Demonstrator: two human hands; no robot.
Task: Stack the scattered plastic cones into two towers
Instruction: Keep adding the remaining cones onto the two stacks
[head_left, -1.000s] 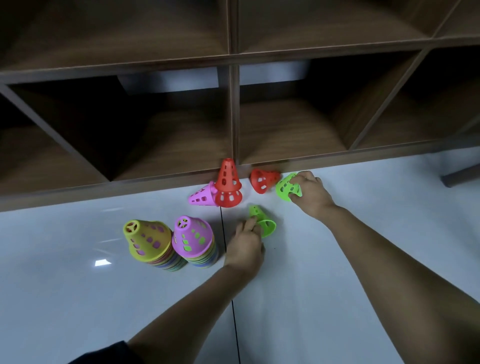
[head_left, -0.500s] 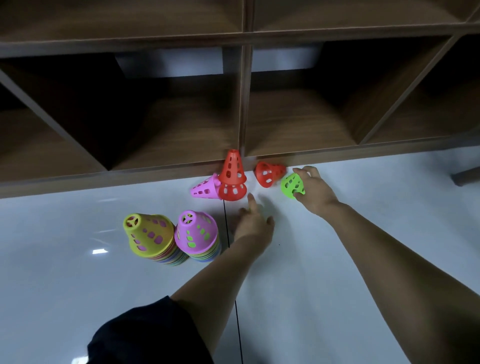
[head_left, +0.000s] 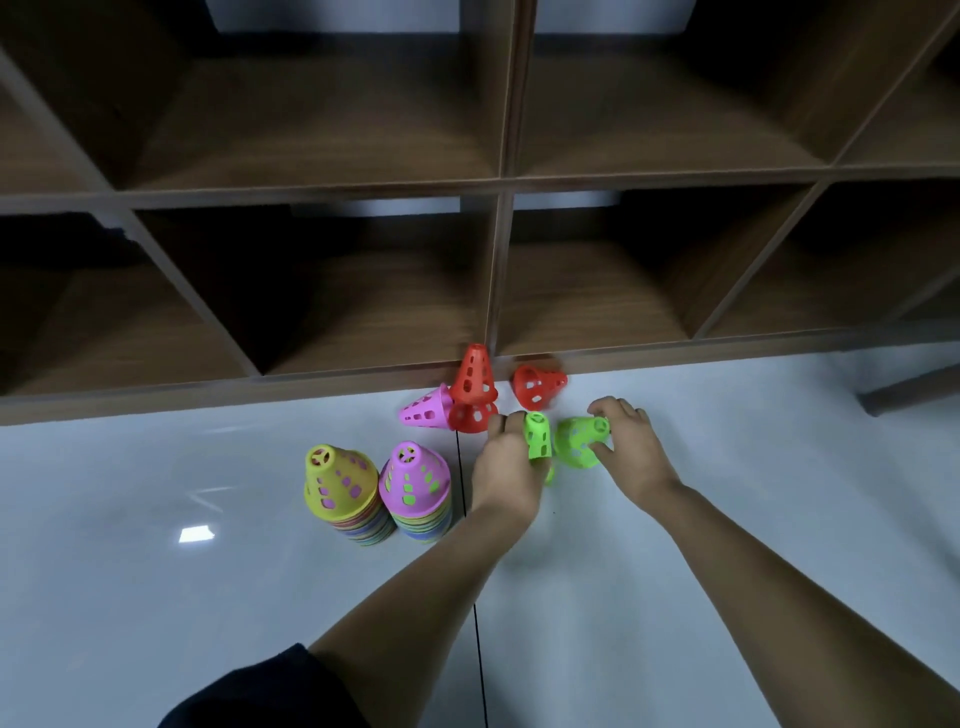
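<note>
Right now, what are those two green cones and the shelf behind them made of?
The left green cone and right green cone look like thin moulded plastic with a smooth finish: bright even colour, cut-out holes. The shelf unit looks like matt brown wood-grain board; solid wood or laminate, I cannot tell.

Two cone towers (head_left: 340, 488) stand beside scattered unstacked cones (head_left: 537, 387).

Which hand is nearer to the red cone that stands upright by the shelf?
Left. The left hand is just right of the base of the upright red cone; the right hand is farther right.
</note>
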